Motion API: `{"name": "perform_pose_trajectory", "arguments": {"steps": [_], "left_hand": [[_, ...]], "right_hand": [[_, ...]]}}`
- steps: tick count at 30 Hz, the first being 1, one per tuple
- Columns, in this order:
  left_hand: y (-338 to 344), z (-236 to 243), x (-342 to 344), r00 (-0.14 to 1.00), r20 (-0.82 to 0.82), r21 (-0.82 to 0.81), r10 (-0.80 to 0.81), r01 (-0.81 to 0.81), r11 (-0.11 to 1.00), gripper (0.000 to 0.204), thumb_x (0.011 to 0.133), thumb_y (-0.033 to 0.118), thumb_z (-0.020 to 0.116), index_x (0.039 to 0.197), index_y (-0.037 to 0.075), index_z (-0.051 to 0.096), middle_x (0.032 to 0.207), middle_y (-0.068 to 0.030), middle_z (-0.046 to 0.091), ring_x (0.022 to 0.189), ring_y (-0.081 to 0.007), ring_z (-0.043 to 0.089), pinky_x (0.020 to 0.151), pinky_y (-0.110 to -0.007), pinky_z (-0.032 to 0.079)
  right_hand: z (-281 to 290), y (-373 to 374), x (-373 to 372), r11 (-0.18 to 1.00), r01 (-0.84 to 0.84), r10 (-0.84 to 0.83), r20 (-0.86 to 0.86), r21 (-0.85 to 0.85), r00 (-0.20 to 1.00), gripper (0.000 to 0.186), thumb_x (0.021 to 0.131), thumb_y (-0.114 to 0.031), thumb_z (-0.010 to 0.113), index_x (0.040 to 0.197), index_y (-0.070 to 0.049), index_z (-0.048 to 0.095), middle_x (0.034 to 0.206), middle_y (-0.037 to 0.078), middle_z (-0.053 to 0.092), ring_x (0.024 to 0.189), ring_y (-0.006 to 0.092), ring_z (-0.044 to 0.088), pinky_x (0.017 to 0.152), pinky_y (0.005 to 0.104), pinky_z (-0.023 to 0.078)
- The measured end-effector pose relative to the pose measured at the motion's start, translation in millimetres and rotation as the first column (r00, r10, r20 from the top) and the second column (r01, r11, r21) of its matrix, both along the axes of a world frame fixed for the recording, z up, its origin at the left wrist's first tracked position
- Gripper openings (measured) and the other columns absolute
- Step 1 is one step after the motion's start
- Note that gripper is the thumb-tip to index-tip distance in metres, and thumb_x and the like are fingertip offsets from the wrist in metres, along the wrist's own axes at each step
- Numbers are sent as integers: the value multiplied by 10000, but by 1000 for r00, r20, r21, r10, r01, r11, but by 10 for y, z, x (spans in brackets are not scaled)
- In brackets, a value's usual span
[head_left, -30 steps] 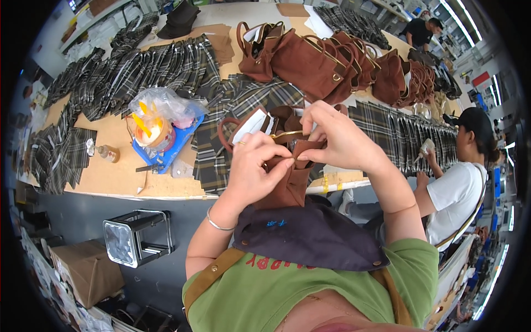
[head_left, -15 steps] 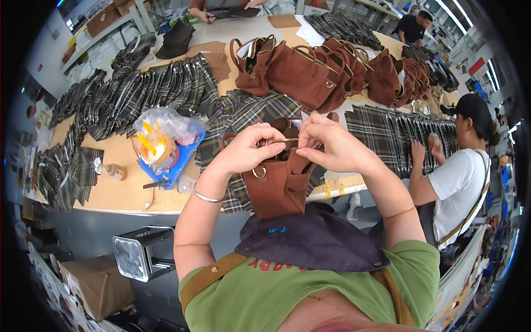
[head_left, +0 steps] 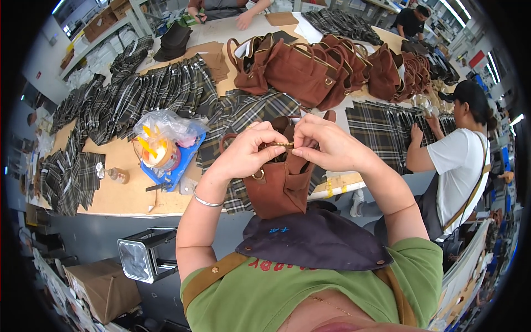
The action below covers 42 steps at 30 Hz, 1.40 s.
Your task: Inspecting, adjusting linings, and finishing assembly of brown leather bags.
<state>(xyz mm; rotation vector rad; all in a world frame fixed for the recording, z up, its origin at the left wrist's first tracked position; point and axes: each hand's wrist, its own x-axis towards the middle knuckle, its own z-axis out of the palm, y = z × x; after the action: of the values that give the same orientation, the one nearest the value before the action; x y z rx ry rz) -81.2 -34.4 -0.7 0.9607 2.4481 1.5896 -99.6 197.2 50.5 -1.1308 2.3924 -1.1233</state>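
Brown, leather-looking and soft-sided, the structured handbag with looped handles (head_left: 274,191) sits straight ahead of you at the near side of the pale-topped desk (head_left: 221,29), its mouth away from you and its base toward your dark cloth apron (head_left: 315,242). What matters most is the line of the short gold-toned metal zipper (head_left: 285,144): the visible stretch runs roughly left to right across the bag's mouth, bridging your fingertips. Your left hand (head_left: 253,146) pinches between thumb and fingers at its left end; your right hand (head_left: 327,145) is closed in a matching pinch at the other, so neither is clearly nearer. Both thumbs meet the fingers just above the bag's upper edge, and the small round gold-coloured metal ring (head_left: 258,175) lies below your left hand. Your fingers cover the zipper's ends, so whether the right one grips metal teeth or brown material is hard to tell. Beyond the bag, dark plaid fabric panels (head_left: 263,112) overlap on the desk.
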Motion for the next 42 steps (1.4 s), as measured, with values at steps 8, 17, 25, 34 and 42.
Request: {"name": "perform_pose_trajectory", "arguments": {"steps": [8, 17, 25, 34, 42], "left_hand": [[-16, -1, 33, 999, -42, -14, 15, -16, 1000, 108, 894, 125, 654, 967, 50, 680, 845, -8, 517, 839, -160, 480, 800, -296, 391], [25, -70, 101, 997, 79, 150, 9, -21, 988, 103, 911, 136, 646, 966, 56, 680, 852, -3, 499, 834, -142, 464, 767, -277, 384], [223, -84, 393, 736, -304, 182, 605, -578, 795, 142, 747, 138, 756, 859, 89, 682, 776, -26, 581, 828, -211, 535, 753, -346, 397], [491, -210, 504, 838, -122, 207, 532, -503, 839, 160, 769, 140, 766, 805, 18, 668, 795, -79, 659, 781, -244, 589, 731, -353, 438], [603, -277, 518, 773, -181, 294, 608, -548, 783, 118, 771, 171, 747, 764, 77, 677, 746, -14, 636, 777, -212, 550, 707, -349, 332]], "right_hand": [[-10, -21, 5, 1000, -25, 24, -40, -1, 999, 133, 867, -92, 659, 885, -16, 552, 920, 76, 513, 800, 180, 581, 707, 298, 510], [4, -81, 12, 997, 23, -16, 91, -74, 996, 280, 827, -28, 666, 1000, -35, 446, 884, 88, 609, 714, 228, 640, 640, 326, 512], [-14, -47, -28, 989, 125, -99, 273, -79, 957, 313, 825, 57, 659, 1006, -60, 432, 885, 9, 577, 794, 68, 554, 711, 228, 455], [2, -34, -41, 992, 88, -56, 304, -92, 951, 310, 830, 54, 660, 1009, -58, 433, 917, 6, 569, 829, 61, 548, 737, 226, 452], [15, -37, -15, 991, 113, -82, 334, -74, 939, 308, 833, 41, 669, 1000, -62, 431, 903, 1, 560, 826, 54, 546, 732, 220, 453]]}}
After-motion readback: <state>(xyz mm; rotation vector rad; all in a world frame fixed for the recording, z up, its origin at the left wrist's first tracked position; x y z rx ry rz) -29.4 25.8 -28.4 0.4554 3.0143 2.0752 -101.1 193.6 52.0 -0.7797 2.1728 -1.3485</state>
